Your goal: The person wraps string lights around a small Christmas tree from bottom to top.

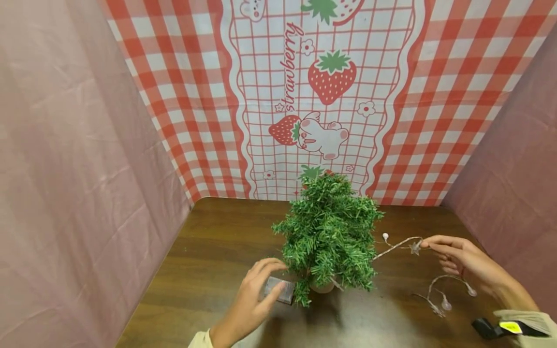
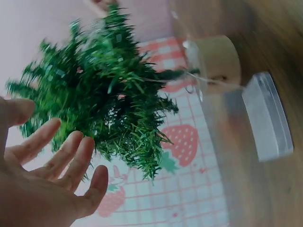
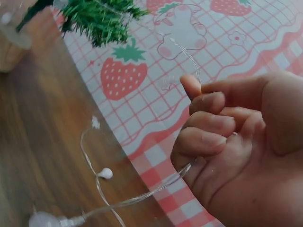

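A small green artificial tree [image 1: 330, 237] stands upright on the table, on a round wooden base [image 2: 220, 64]. In the head view my left hand [image 1: 254, 297] is at its left side with fingers spread; whether they touch the branches I cannot tell. Below that hand lies a pale grey box [image 2: 269, 118], joined to a thin wire running toward the trunk. Out to the right, my right hand [image 1: 467, 263] pinches a string of lights [image 3: 147, 194] between thumb and forefinger. The wire stretches from the tree to the pinch, and its loose end with bulbs hangs below the hand.
The brown wooden table [image 1: 217, 241] meets a red-and-white checked strawberry cloth [image 1: 330, 121] at the back. Pink cloth [image 1: 87, 169] hangs on both sides. A white bulb [image 1: 385, 236] and a clear star [image 1: 415, 248] sit along the wire.
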{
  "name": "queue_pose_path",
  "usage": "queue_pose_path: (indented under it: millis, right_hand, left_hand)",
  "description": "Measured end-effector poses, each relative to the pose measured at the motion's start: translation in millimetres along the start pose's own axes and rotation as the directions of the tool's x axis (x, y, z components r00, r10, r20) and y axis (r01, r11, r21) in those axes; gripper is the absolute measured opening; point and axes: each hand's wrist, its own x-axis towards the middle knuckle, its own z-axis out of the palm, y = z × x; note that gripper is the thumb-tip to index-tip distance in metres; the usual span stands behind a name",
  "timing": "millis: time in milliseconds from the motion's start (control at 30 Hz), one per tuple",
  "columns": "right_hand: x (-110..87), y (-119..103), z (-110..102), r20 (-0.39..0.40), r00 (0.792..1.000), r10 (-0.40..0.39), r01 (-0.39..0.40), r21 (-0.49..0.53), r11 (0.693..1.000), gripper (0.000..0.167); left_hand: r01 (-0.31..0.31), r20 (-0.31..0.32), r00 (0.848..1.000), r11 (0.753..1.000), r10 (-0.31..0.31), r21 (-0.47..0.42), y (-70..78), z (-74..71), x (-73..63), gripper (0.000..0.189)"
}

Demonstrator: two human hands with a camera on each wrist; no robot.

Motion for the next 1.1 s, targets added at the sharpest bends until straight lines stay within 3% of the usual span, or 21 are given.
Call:
queue_pose_path:
  millis: [67, 133, 200, 233, 300, 367, 433, 467, 533, 567, 667, 800, 967, 1100]
  right_hand:
    - [1.4, -1.1, -0.2, -0.061, 0.998, 0.009, -0.013, -0.074, 0.997, 0.034]
    - [4.3, -3.1, 1.2, -0.139, 0.99, 0.007, -0.031, -0.174, 0.984, 0.03]
    - [8.7, -4.9, 2.8, -0.214, 0.977, -0.018, -0.052, -0.316, 0.947, 0.028]
    - [11.1, -5.7, 3.6, -0.246, 0.968, -0.043, -0.061, -0.401, 0.914, 0.027]
    - [16.4, -7.1, 5.4, -0.306, 0.946, -0.112, -0.095, -0.588, 0.803, 0.023]
    - [21.4, -8.5, 5.5, -0.333, 0.922, -0.197, -0.133, -0.753, 0.645, 0.017]
    - [25.9, -10.9, 4.8, -0.338, 0.905, -0.26, -0.164, -0.839, 0.518, 0.012]
    - [28.1, -12.6, 3.9, -0.341, 0.898, -0.277, -0.182, -0.863, 0.47, 0.011]
    - [32.3, -16.4, 1.6, -0.344, 0.898, -0.275, -0.204, -0.878, 0.432, 0.013]
    - [34.3, -18.2, 0.4, -0.346, 0.902, -0.258, -0.214, -0.877, 0.431, 0.016]
    - [39.3, -22.6, -2.8, -0.358, 0.915, -0.187, -0.232, -0.845, 0.482, 0.033]
    - [44.7, -25.3, -7.6, -0.349, 0.934, -0.078, -0.238, -0.77, 0.592, 0.047]
    - [55.9, -32.8, -16.3, -0.243, 0.965, 0.1, -0.242, -0.671, 0.701, 0.032]
    - [61.9, -37.2, -27.5, -0.128, 0.974, 0.188, -0.227, -0.611, 0.759, 0.03]
  left_hand:
    - [0.046, -0.018, 0.999, 0.992, -0.049, -0.119, -4.7, -6.0, 2.7, 0.026]
    - [0.09, -0.012, 0.995, 0.963, -0.096, -0.256, -9.5, -12.6, 5.5, 0.025]
    - [0.142, 0.01, 0.989, 0.917, -0.149, -0.374, -13.5, -19.5, 8.1, 0.026]
    - [0.161, 0.022, 0.986, 0.894, -0.168, -0.419, -15.3, -22.5, 9.3, 0.027]
    - [0.187, 0.044, 0.981, 0.857, -0.189, -0.481, -18.7, -28.5, 11.6, 0.031]
    - [0.204, 0.058, 0.977, 0.834, -0.203, -0.512, -21.4, -33.0, 13.7, 0.036]
    - [0.221, 0.067, 0.973, 0.82, -0.22, -0.529, -23.8, -36.2, 16.1, 0.039]
    - [0.229, 0.07, 0.971, 0.812, -0.227, -0.537, -25.0, -37.5, 17.4, 0.04]
    - [0.242, 0.076, 0.968, 0.801, -0.24, -0.548, -27.4, -39.7, 20.1, 0.042]
    - [0.248, 0.078, 0.966, 0.799, -0.246, -0.548, -28.9, -40.6, 21.7, 0.042]
    - [0.261, 0.081, 0.962, 0.797, -0.259, -0.545, -33.8, -44.1, 26.4, 0.042]
    - [0.278, 0.099, 0.959, 0.81, -0.266, -0.516, -40.9, -51.7, 33.9, 0.04]
    - [0.314, 0.11, 0.948, 0.838, -0.297, -0.446, -50.5, -69.6, 45.2, 0.038]
    - [0.333, 0.125, 0.943, 0.846, -0.31, -0.417, -59.2, -83.3, 57.8, 0.038]
